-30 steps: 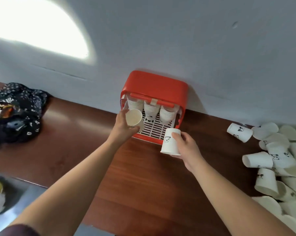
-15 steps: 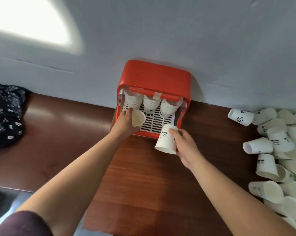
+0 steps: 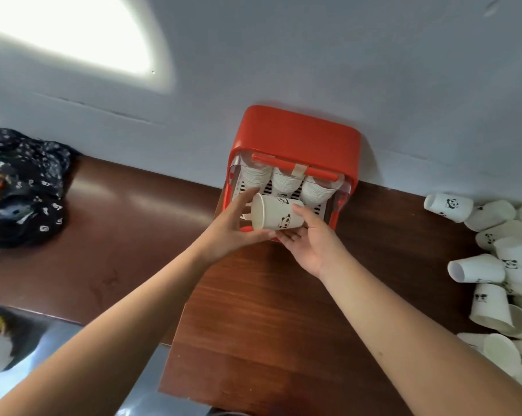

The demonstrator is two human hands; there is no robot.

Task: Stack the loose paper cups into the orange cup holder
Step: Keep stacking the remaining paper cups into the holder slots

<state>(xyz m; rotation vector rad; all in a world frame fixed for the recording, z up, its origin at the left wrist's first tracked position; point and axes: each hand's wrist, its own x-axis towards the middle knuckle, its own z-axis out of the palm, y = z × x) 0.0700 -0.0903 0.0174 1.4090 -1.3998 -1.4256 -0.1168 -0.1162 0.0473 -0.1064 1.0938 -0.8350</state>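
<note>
I see the orange cup holder, a smooth, glossy plastic box with rounded corners, standing on the dark wood-grain counter with its back against the pale matte wall. Its open front faces me, and inside it three stacks of white ribbed paper cups hang side by side under an orange bar, above a white slatted grille. Right in front of that opening, both bare arms reach in from below. Between the hands is one paper cup, a white tapered cup printed with small pandas, lying on its side with its wide mouth toward the holder's left edge. My left hand has its grip round the mouth end, forefinger over the top and thumb underneath. My right hand grips the narrow base end, thumb pressed on top and fingers cupped below, palm turned up. Well to the right of the holder, a heap of loose cups of the same kind sprawls on the counter, most tipped over and a few mouth-down. Far to the holder's left lies a crumpled black cloth with a small white print.
</note>
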